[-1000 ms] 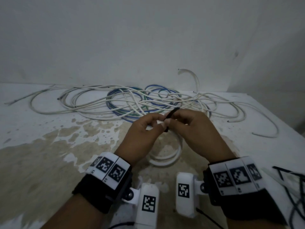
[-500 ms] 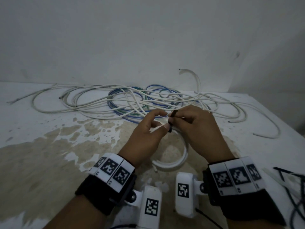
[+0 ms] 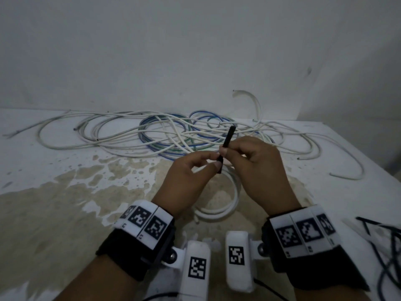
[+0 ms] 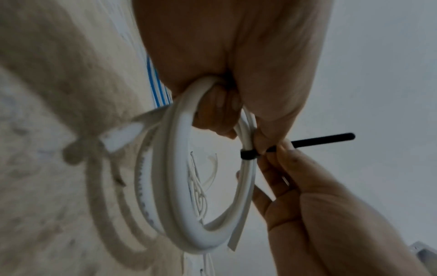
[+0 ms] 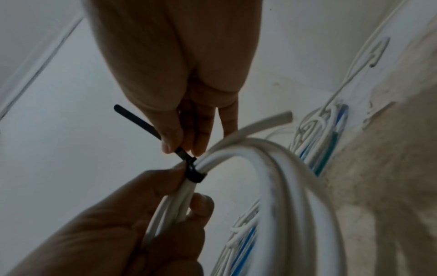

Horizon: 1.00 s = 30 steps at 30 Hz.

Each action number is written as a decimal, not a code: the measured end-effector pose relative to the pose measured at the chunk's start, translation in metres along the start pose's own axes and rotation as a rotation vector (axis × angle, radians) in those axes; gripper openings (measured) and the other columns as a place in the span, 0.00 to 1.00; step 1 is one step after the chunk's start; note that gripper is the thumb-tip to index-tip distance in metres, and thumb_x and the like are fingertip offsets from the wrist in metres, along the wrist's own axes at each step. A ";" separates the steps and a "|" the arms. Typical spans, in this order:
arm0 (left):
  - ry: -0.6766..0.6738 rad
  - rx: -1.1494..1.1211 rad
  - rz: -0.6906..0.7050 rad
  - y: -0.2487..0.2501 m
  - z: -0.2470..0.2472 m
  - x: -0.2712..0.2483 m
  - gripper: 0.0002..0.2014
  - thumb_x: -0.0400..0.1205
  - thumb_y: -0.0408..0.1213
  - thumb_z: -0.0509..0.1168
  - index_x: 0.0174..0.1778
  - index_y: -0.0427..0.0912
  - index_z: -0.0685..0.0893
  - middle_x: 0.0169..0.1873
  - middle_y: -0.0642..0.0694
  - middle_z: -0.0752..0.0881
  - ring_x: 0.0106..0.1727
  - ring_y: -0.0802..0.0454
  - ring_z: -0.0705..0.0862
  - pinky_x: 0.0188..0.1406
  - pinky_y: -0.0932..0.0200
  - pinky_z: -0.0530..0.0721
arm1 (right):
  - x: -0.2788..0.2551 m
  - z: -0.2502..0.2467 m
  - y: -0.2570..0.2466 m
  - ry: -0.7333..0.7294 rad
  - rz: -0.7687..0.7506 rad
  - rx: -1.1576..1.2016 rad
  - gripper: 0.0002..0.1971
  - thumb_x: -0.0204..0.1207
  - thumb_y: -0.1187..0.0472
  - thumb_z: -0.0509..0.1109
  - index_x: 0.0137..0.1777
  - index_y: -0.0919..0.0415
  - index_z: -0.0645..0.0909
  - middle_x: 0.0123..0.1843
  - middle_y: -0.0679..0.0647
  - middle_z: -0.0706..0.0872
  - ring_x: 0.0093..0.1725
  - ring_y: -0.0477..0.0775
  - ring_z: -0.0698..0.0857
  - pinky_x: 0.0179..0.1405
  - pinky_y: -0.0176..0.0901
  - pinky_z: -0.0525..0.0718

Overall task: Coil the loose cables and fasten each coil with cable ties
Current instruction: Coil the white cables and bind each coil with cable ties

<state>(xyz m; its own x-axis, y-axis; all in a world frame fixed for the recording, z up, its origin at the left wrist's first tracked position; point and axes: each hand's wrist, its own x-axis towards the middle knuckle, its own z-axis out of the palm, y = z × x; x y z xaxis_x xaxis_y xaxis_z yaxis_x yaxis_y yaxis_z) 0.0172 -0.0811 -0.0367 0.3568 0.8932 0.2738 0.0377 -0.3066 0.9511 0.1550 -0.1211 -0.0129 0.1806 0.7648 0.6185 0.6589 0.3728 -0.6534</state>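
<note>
A small coil of white cable [image 3: 227, 205] [image 4: 179, 186] [image 5: 272, 168] is held above the table in front of me. My left hand [image 3: 195, 168] [image 4: 224, 112] grips the coil's strands between thumb and fingers. A black cable tie [image 3: 226, 141] [image 4: 319, 139] [image 5: 191, 171] is looped around the strands, its tail sticking up. My right hand [image 3: 245, 155] [image 5: 184, 145] pinches that tail just beside the tie's head. A tangle of loose white, blue and green cables [image 3: 169, 135] lies behind the hands.
The table [image 3: 54, 192] is white with large worn brown patches and meets a white wall behind. More black and white cable ties [image 3: 382, 235] lie at the right edge. A stray white cable end [image 3: 347, 177] curls at the right.
The right hand has drawn the black tie's tail further out, so it now sticks up longer above the fingers. Both hands and the coil have risen slightly.
</note>
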 end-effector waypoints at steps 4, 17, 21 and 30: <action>-0.053 -0.173 -0.164 0.004 -0.003 0.000 0.05 0.82 0.34 0.65 0.49 0.41 0.86 0.32 0.46 0.83 0.21 0.57 0.75 0.21 0.62 0.74 | 0.001 0.002 0.002 0.010 0.146 0.084 0.09 0.76 0.63 0.72 0.37 0.48 0.84 0.41 0.53 0.88 0.45 0.50 0.86 0.48 0.42 0.82; -0.067 -0.596 -0.304 0.002 -0.004 0.003 0.08 0.82 0.34 0.62 0.42 0.35 0.84 0.25 0.45 0.82 0.20 0.56 0.76 0.18 0.65 0.78 | 0.000 -0.003 0.016 -0.121 0.342 0.151 0.10 0.72 0.63 0.75 0.53 0.54 0.84 0.40 0.54 0.89 0.42 0.52 0.88 0.39 0.36 0.83; -0.205 -0.688 -0.319 0.001 -0.008 0.003 0.11 0.76 0.31 0.62 0.49 0.28 0.82 0.33 0.40 0.87 0.30 0.54 0.85 0.32 0.62 0.87 | 0.002 -0.003 0.022 -0.011 0.350 0.141 0.11 0.71 0.63 0.76 0.51 0.50 0.83 0.42 0.52 0.88 0.44 0.54 0.88 0.46 0.55 0.86; -0.210 -0.546 -0.290 0.002 -0.007 0.000 0.10 0.84 0.27 0.57 0.54 0.34 0.83 0.35 0.41 0.88 0.32 0.53 0.87 0.34 0.62 0.86 | 0.002 -0.006 0.023 0.031 0.296 0.117 0.08 0.71 0.63 0.76 0.46 0.51 0.83 0.41 0.43 0.86 0.41 0.53 0.86 0.42 0.52 0.86</action>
<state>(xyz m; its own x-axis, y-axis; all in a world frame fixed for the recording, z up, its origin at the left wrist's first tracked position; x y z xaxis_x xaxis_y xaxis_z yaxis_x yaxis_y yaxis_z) 0.0111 -0.0794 -0.0339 0.5802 0.8144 0.0139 -0.2997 0.1976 0.9334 0.1752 -0.1137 -0.0242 0.3751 0.8334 0.4059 0.4860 0.1961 -0.8517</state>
